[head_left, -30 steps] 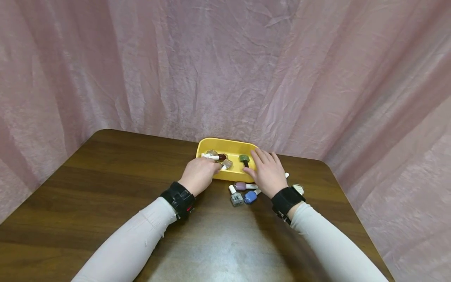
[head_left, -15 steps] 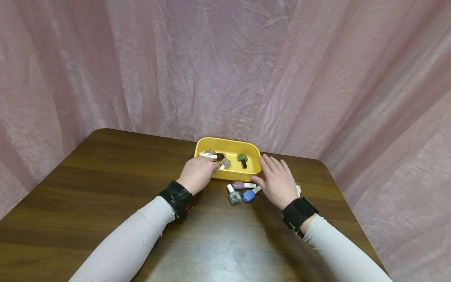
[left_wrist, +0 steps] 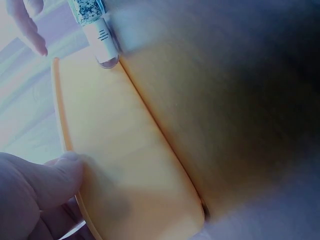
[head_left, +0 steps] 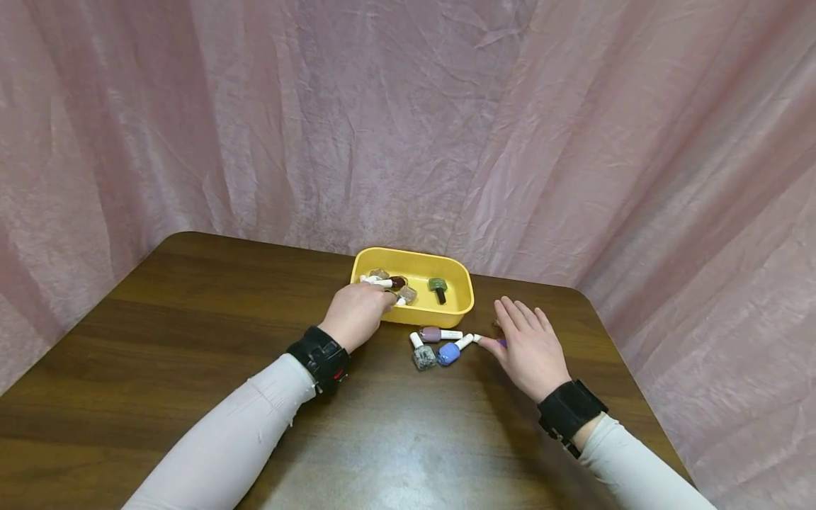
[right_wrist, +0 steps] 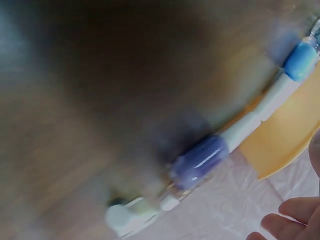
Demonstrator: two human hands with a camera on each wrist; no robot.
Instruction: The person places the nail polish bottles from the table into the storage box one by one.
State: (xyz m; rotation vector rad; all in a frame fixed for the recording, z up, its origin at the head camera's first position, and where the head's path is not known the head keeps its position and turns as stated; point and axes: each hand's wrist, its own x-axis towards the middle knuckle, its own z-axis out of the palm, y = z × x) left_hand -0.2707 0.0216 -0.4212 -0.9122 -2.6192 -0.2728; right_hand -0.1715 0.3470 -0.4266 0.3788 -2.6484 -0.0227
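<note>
My left hand (head_left: 355, 315) grips the near left rim of a yellow plastic bin (head_left: 414, 314). In the left wrist view its thumb (left_wrist: 65, 172) presses the bin's outer wall, with fingers behind the rim. Inside the bin lie a green nail polish bottle (head_left: 438, 285), a dark red one (head_left: 398, 282) and clear ones at the left, partly hidden. My right hand (head_left: 532, 354) is right of the bin with fingers extended, above a purple nail polish bottle (right_wrist: 200, 162) that it mostly covers in the head view. No bottle is seen in its grasp.
In front of the bin lie a mauve nail polish bottle (head_left: 430, 334), a speckled grey one (head_left: 423, 356) and a blue one (head_left: 449, 353). A white-capped pale bottle (right_wrist: 132, 217) appears in the right wrist view. A pink curtain (head_left: 408, 127) hangs behind the wooden table (head_left: 210, 340).
The right hand has moved from over the bin's right end to the right and nearer, uncovering the green bottle and the bin's rim. The left hand has stayed on the bin.
</note>
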